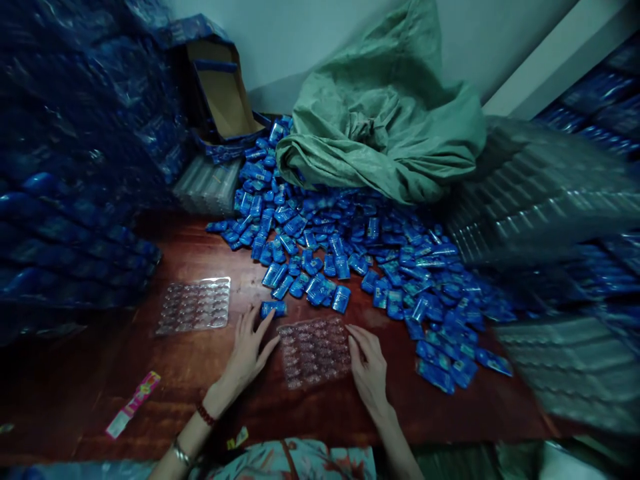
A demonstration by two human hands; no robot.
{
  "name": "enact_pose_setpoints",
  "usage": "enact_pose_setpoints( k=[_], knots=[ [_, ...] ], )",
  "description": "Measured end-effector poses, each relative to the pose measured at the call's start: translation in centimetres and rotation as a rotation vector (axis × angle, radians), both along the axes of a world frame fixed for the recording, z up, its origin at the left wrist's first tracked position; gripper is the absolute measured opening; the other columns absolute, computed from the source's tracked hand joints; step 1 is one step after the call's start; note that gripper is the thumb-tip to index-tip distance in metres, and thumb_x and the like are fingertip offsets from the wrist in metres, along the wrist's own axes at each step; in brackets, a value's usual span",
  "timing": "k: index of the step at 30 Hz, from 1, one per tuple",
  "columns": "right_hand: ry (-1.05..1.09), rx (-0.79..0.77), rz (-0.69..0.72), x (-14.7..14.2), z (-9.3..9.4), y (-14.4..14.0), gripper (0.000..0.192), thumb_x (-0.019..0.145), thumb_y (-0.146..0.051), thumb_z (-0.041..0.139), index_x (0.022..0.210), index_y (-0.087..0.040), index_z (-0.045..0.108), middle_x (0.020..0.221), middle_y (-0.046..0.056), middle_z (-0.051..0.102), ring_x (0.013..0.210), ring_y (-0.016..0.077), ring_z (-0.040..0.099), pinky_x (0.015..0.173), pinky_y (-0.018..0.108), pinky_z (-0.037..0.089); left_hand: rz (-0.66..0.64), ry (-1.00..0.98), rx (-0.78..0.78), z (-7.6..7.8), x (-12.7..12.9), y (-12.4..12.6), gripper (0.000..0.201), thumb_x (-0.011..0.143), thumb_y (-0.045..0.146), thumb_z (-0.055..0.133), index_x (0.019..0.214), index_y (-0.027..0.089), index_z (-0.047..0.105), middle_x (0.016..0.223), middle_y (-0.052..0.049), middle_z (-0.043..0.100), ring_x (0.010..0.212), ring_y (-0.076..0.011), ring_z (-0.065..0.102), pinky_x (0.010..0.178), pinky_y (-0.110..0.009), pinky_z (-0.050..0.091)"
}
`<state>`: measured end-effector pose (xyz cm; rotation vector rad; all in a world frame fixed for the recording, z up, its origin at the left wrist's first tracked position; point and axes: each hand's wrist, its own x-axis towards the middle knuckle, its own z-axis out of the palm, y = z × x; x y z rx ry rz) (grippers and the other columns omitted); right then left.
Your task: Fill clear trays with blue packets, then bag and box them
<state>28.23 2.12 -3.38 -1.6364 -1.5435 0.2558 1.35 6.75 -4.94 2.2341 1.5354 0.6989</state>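
Observation:
A clear plastic blister tray (314, 351) lies on the dark red wooden table (200, 253) right in front of me. My left hand (249, 353) rests flat at its left edge, fingers spread, fingertips close to one blue packet (273, 308). On the tray's right edge sits my right hand (369, 369), fingers touching the plastic. Neither hand holds anything. A big heap of small blue packets (350, 247) spreads over the table beyond the tray.
A second clear tray (196, 305) lies to the left. A green sack (385, 127) slumps at the back beside an open cardboard box (223, 93). Bagged blue packs (70, 167) wall the left; stacked clear trays (540, 193) fill the right. A pink wrapper (134, 403) lies near me.

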Motion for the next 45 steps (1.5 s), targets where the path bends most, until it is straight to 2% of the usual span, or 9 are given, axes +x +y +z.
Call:
enact_pose_setpoints(
  k=[5, 13, 20, 24, 27, 31, 36, 41, 45],
  knots=[
    [0.019, 0.045, 0.012, -1.0, 1.2, 1.4, 0.026, 0.091, -0.023, 0.045, 0.107, -0.022, 0.065, 0.103, 0.008, 0.064, 0.098, 0.0194, 0.057, 0.088, 0.038, 0.047, 0.072, -0.049, 0.040, 0.8, -0.1, -1.1, 0.048, 0.092, 0.031, 0.044, 0.138, 0.027, 0.035, 0.146, -0.012, 0.031, 0.134, -0.0287, 0.032, 0.108, -0.051, 0.033],
    [-0.046, -0.011, 0.018, -0.7, 1.5, 2.0, 0.028, 0.090, -0.030, 0.045, 0.108, -0.022, 0.065, 0.101, 0.009, 0.065, 0.097, 0.0222, 0.057, 0.088, 0.042, 0.047, 0.078, -0.073, 0.022, -0.4, -2.6, -4.9, 0.040, 0.091, 0.026, 0.042, 0.131, 0.025, 0.045, 0.142, -0.012, 0.036, 0.131, -0.0279, 0.039, 0.104, -0.048, 0.041],
    [-0.142, -0.095, 0.134, -3.3, 2.4, 6.1, 0.040, 0.091, -0.029, 0.044, 0.129, -0.022, 0.051, 0.137, 0.010, 0.045, 0.127, 0.0236, 0.039, 0.104, 0.044, 0.036, 0.024, -0.063, 0.123, 1.9, -0.4, -2.0, 0.040, 0.091, 0.023, 0.043, 0.131, 0.025, 0.045, 0.145, -0.013, 0.033, 0.134, -0.0284, 0.034, 0.105, -0.048, 0.038],
    [0.007, -0.063, -0.034, -0.5, 1.6, 3.4, 0.032, 0.091, -0.032, 0.043, 0.115, -0.020, 0.061, 0.117, 0.011, 0.059, 0.111, 0.0213, 0.052, 0.097, 0.040, 0.043, 0.036, -0.101, 0.126, 2.8, 0.3, -1.0, 0.041, 0.092, 0.025, 0.042, 0.133, 0.026, 0.042, 0.142, -0.012, 0.036, 0.132, -0.0266, 0.037, 0.106, -0.049, 0.038],
    [0.039, -0.115, -0.130, 0.8, 0.5, -0.1, 0.031, 0.091, -0.035, 0.045, 0.109, -0.018, 0.063, 0.108, 0.011, 0.063, 0.102, 0.0224, 0.056, 0.091, 0.041, 0.046, -0.056, -0.068, 0.066, 2.4, 1.3, -2.2, 0.043, 0.093, 0.029, 0.042, 0.135, 0.026, 0.039, 0.142, -0.011, 0.038, 0.132, -0.0257, 0.037, 0.106, -0.048, 0.038],
    [-0.026, -0.201, -0.040, -1.0, -0.5, -3.2, 0.030, 0.091, -0.036, 0.045, 0.111, -0.022, 0.063, 0.108, 0.010, 0.063, 0.102, 0.0233, 0.056, 0.091, 0.043, 0.045, -0.275, 0.127, 0.010, 1.3, 2.3, -4.5, 0.047, 0.090, 0.035, 0.047, 0.136, 0.027, 0.041, 0.144, -0.010, 0.039, 0.137, -0.0308, 0.029, 0.107, -0.057, 0.031],
    [-0.062, -0.221, 0.022, -3.7, -0.8, -3.8, 0.027, 0.092, -0.035, 0.045, 0.108, -0.024, 0.063, 0.098, 0.008, 0.062, 0.093, 0.0218, 0.058, 0.085, 0.040, 0.046, -0.249, 0.182, -0.018, 0.9, 0.1, -5.5, 0.049, 0.090, 0.033, 0.048, 0.137, 0.026, 0.040, 0.145, -0.011, 0.038, 0.139, -0.0299, 0.025, 0.108, -0.057, 0.028],
    [-0.078, -0.128, -0.046, -2.3, 0.3, -0.7, 0.028, 0.092, -0.037, 0.045, 0.102, -0.021, 0.065, 0.095, 0.008, 0.060, 0.094, 0.0229, 0.055, 0.086, 0.041, 0.045, -0.158, 0.061, -0.017, 1.9, -2.1, -3.4, 0.046, 0.091, 0.035, 0.047, 0.136, 0.028, 0.041, 0.143, -0.010, 0.040, 0.136, -0.0270, 0.030, 0.110, -0.053, 0.027],
    [-0.234, -0.102, 0.031, -1.7, 1.6, 4.2, 0.035, 0.090, -0.034, 0.045, 0.120, -0.020, 0.057, 0.116, 0.013, 0.056, 0.106, 0.0268, 0.050, 0.089, 0.045, 0.043, 0.028, -0.133, 0.044, 2.7, -1.4, 1.2, 0.037, 0.093, 0.032, 0.042, 0.128, 0.022, 0.048, 0.132, -0.012, 0.047, 0.125, -0.0218, 0.044, 0.106, -0.042, 0.037]
  ],
)
